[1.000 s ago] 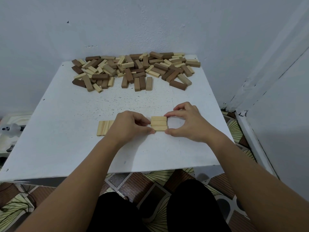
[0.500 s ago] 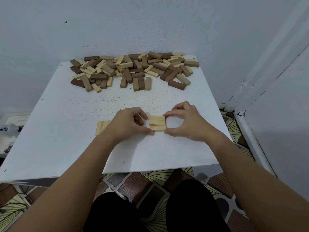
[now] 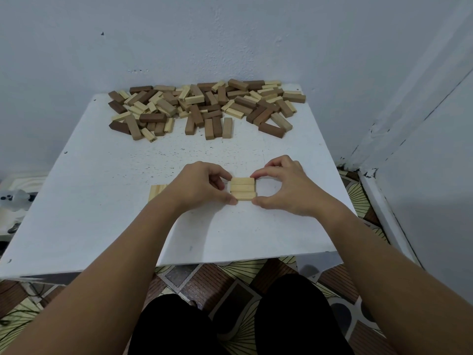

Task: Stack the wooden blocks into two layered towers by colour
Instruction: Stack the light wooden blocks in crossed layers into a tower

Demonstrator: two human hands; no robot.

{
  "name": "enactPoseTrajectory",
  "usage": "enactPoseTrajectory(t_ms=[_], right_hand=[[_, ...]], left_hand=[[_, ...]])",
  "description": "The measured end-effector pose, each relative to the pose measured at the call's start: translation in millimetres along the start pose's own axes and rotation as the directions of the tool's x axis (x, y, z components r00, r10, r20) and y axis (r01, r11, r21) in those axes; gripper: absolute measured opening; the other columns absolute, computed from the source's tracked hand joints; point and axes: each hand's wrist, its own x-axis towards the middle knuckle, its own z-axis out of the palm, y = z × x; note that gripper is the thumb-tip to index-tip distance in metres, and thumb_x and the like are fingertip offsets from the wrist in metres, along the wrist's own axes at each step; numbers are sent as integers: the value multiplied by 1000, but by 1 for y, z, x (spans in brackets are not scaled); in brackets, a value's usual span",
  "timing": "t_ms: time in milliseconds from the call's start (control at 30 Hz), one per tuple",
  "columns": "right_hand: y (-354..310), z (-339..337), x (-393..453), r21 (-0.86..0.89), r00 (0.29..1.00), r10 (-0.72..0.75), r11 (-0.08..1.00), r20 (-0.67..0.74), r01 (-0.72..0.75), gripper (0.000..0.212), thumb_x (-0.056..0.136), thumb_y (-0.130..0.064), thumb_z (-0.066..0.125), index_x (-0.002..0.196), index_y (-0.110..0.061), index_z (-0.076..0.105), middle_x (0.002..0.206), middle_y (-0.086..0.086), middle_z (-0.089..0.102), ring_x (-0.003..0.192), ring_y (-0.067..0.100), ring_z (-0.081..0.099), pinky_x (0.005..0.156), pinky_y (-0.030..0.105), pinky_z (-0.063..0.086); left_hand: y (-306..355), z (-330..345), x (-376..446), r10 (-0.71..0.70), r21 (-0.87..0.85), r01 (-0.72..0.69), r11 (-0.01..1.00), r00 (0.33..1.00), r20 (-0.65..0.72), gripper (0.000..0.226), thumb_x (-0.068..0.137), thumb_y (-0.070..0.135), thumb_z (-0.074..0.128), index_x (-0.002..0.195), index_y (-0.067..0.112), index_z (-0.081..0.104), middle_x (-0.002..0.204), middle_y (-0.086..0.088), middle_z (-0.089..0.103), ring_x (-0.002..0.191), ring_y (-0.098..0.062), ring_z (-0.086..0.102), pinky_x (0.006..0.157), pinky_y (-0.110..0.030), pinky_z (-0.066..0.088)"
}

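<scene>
Three light wooden blocks (image 3: 243,188) lie side by side as one flat layer near the middle of the white table (image 3: 102,213). My left hand (image 3: 202,187) pinches the layer's left end between thumb and fingers. My right hand (image 3: 284,185) pinches its right end the same way. Another flat layer of light blocks (image 3: 156,192) lies just to the left, mostly hidden behind my left wrist. A large loose pile of dark and light blocks (image 3: 204,108) covers the table's far edge.
The table stands in a corner, with a wall behind and another at the right. Its near edge runs just in front of my knees. Patterned floor tiles show below, and a white object (image 3: 15,198) lies on the floor at the left.
Both hands stay at the ends of the three-block layer. My left fingers have spread a little, with the index finger now on the far block's end. The layer has not shifted.
</scene>
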Motion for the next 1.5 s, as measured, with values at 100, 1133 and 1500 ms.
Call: enactPoseTrajectory(t_ms=[100, 1133, 1500], right_hand=[[-1, -1, 1, -8, 1000, 4, 1000, 0, -4, 55, 76, -48, 87, 127, -46, 65, 129, -14, 39, 129, 9, 30, 112, 33, 34], [-5, 5, 5, -112, 1000, 2, 994, -7, -3, 58, 77, -54, 83, 131, -49, 61, 128, -14, 36, 126, 10, 29, 106, 34, 30], [-9, 15, 12, -120, 994, -71, 991, -86, 60, 50, 75, -49, 82, 121, -46, 61, 121, -14, 36, 119, 7, 30, 102, 31, 23]], left_hand=[[-1, 0, 0, 4, 2, -4, 1000, 1000, -2, 52, 61, 36, 100, 108, 32, 78, 87, 7, 73, 71, 1, 63, 66, -10, 45], [3, -1, 5, 62, 78, -64, 995, 998, 20, 45, 66, 37, 96, 105, 34, 73, 79, 6, 70, 67, -4, 58, 67, -23, 46], [6, -8, 8, 113, 177, -117, 977, 993, 32, 50, 66, 45, 93, 108, 37, 67, 74, 9, 52, 67, -8, 48, 61, -25, 36]])
